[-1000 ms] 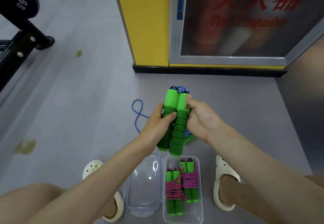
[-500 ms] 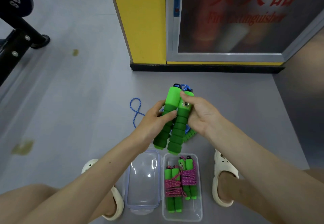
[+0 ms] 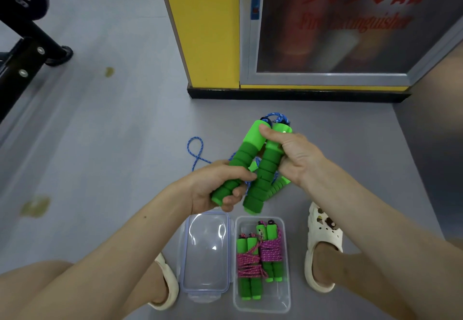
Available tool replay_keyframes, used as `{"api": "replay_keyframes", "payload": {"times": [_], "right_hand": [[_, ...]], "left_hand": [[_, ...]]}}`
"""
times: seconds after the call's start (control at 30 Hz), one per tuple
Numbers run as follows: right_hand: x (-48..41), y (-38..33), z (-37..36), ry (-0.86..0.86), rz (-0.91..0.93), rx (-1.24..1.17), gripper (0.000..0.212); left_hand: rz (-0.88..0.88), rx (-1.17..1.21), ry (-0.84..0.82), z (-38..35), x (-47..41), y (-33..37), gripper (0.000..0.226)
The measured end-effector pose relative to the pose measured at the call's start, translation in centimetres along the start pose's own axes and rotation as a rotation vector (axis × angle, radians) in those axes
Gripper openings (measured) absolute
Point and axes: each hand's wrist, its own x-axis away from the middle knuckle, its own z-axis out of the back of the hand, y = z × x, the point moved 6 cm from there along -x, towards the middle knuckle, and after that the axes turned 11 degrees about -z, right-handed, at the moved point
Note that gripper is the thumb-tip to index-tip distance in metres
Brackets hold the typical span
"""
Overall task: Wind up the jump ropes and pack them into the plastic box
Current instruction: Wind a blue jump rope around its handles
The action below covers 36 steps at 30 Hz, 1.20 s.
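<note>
I hold a blue jump rope by its two green foam handles above the floor. My left hand (image 3: 220, 184) grips the lower part of the left handle (image 3: 246, 149). My right hand (image 3: 293, 154) grips the right handle (image 3: 265, 169) near its top. The handles are spread at the bottom and close at the top. The blue rope (image 3: 195, 153) trails to the floor behind my hands. Another green handle (image 3: 278, 187) lies on the floor under my right hand. Below, a clear plastic box (image 3: 285, 302) holds two wound pink jump ropes (image 3: 260, 257).
The box's clear lid (image 3: 204, 252) lies open to the left of it. My feet in white clogs (image 3: 323, 244) stand on either side. A yellow pillar (image 3: 205, 26) and a glass cabinet (image 3: 338, 19) are ahead. Black gym equipment (image 3: 22, 51) is at the far left.
The bottoms of the two handles have swung apart. My left hand has slid down to the lower end of its handle.
</note>
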Motion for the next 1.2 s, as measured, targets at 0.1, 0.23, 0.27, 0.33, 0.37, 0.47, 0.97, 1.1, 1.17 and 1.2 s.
{"api": "replay_keyframes", "payload": {"times": [0.1, 0.23, 0.27, 0.33, 0.37, 0.47, 0.97, 1.1, 1.17, 1.2], "right_hand": [[-0.2, 0.2, 0.5, 0.092, 0.021, 0.013, 0.030], [-0.5, 0.6, 0.7, 0.160, 0.074, -0.002, 0.021], [-0.4, 0.3, 0.5, 0.144, 0.092, 0.010, 0.019], [-0.2, -0.4, 0.1, 0.071, 0.106, 0.025, 0.018], [-0.2, -0.6, 0.0, 0.029, 0.102, 0.020, 0.019], [0.1, 0.3, -0.6, -0.122, 0.022, 0.004, 0.045], [0.3, 1.0, -1.2, -0.104, 0.041, -0.009, 0.046], [0.7, 1.6, -2.0, -0.198, 0.018, 0.116, 0.055], [0.4, 1.8, -1.9, -0.126, 0.046, 0.167, 0.047], [0.3, 1.8, -1.7, -0.077, 0.068, 0.178, 0.040]], "left_hand": [[-0.044, -0.307, 0.202, 0.9, -0.7, 0.2, 0.015], [-0.152, -1.052, 0.497, 1.7, -0.4, 1.4, 0.018], [-0.204, -1.157, 0.543, 1.7, -0.3, 1.8, 0.021], [-0.221, -1.029, 0.473, 2.2, -0.4, 2.2, 0.020], [-0.190, -0.806, 0.359, 2.3, -0.5, 2.1, 0.017], [-0.029, 0.023, -0.037, 0.1, 0.3, 1.4, 0.011], [-0.109, -0.175, 0.143, 0.8, -0.1, 1.7, 0.011], [0.009, 0.125, 0.034, 0.0, 0.4, 1.0, 0.017], [-0.009, -0.045, 0.123, 0.4, 0.0, 0.6, 0.021], [-0.024, -0.126, 0.179, 0.8, -0.1, 0.6, 0.022]]}}
